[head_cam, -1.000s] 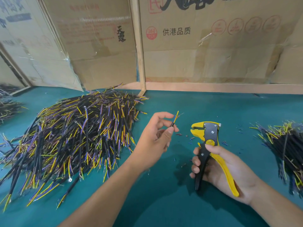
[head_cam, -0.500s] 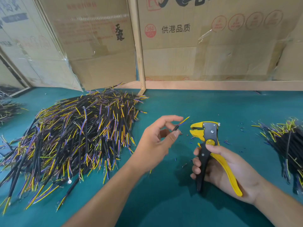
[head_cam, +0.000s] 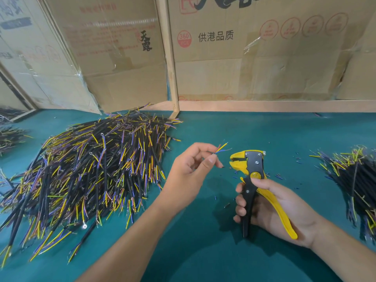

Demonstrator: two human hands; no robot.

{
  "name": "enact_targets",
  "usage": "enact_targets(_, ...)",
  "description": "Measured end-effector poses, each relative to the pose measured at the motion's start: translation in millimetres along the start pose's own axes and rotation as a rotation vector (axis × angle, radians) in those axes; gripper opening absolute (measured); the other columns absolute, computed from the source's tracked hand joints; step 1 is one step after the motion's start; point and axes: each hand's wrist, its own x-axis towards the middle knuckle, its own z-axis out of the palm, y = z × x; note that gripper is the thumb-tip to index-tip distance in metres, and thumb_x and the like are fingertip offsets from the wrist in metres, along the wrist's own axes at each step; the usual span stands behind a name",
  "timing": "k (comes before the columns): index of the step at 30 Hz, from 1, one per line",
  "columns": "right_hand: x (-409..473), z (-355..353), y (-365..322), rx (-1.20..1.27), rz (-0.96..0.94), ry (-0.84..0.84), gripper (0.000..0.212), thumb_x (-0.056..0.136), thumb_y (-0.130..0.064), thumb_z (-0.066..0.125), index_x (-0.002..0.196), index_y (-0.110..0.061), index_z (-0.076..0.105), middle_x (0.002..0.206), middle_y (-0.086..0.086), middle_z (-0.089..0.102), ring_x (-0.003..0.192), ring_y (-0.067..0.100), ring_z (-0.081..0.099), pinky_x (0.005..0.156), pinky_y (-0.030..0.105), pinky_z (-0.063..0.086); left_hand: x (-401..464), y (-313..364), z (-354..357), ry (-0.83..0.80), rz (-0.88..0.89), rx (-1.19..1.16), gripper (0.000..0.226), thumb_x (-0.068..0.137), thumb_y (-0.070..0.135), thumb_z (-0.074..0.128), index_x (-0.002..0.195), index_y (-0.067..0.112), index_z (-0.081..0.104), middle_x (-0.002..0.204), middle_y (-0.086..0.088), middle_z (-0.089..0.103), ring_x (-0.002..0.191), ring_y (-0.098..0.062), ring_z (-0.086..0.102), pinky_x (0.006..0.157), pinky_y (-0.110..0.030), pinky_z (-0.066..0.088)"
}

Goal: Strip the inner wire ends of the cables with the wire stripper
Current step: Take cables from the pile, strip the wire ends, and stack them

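**Feeding the wire ends squarely into the stripper**

The left hand (head_cam: 191,169) pinches one cable (head_cam: 220,148) between thumb and fingers, so that only its short yellow and blue inner wires fan out past the fingertips, pointing toward the back edge of the table (head_cam: 264,131). The right hand (head_cam: 270,206) is curled round both handles of the yellow and black wire stripper (head_cam: 251,171), held upright over the middle of the table with its head facing left; the handles are spread, and the head looks open. The wire ends sit just beside the head, a little above it, not yet between the blades.

To do this step well, I would lower and turn the cable so the inner wires run straight into the mouth. Keeping the pinch close to the end should stop the thin wires from bending away. They splay, so gathering them, or feeding them one at a time, seems wise. Squeeze only once the tips are seated.

Unprocessed stock looks to be the big pile (head_cam: 97,169) toward the table's left edge, with a smaller pile (head_cam: 354,176) at the right edge. Bits of cut insulation (head_cam: 298,159) dot the surface between.
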Motion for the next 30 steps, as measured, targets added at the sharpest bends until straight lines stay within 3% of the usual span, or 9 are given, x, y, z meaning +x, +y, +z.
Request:
enact_targets(4,-1.3,4.3,-1.1,0.007,0.003,0.027,0.034,0.084,-0.033,0.070,0.098,-0.003,0.065,0.082,0.019,0.051,0.072,0.034,0.052,0.079,0.053,0.054,0.2,-2.2,-2.4,0.004,-0.023,-0.004,0.011,0.097,0.029,0.057,0.101,0.035,0.065,0.090,0.001,0.073,0.053,-0.009,0.038,0.047,-0.014,0.033)
enact_targets(8,-1.6,4.0,-1.1,0.006,0.009,0.019,0.037,0.079,-0.034,0.074,0.099,-0.003,0.066,0.083,0.019,0.052,0.072,0.033,0.053,0.080,0.051,0.054,0.6,-2.0,-2.5,0.002,-0.023,0.000,0.011,0.093,0.037,0.059,0.100,0.033,0.065,0.092,0.001,0.075,0.053,-0.006,0.040,0.047,-0.013,0.033)
enact_targets(21,-0.5,0.2,0.7,0.008,0.005,0.012,0.038,0.080,-0.035,0.075,0.099,-0.003,0.066,0.083,0.018,0.051,0.073,0.033,0.053,0.083,0.053,0.052,-1.7,-0.6,-3.8,-0.063,0.068,0.138,0.013,0.098,0.029,0.060,0.111,0.034,0.063,0.099,0.003,0.075,0.063,-0.012,0.046,0.053,-0.011,0.038)
enact_targets(30,1.7,-4.2,2.7,0.009,0.006,0.007,0.041,0.078,-0.034,0.081,0.099,-0.002,0.066,0.084,0.019,0.052,0.073,0.034,0.054,0.082,0.054,0.053,-2.1,2.7,-6.5,-0.083,0.047,-0.014,0.014,0.099,0.018,0.058,0.108,0.028,0.060,0.095,-0.002,0.069,0.062,-0.014,0.055,0.040,-0.022,0.041)
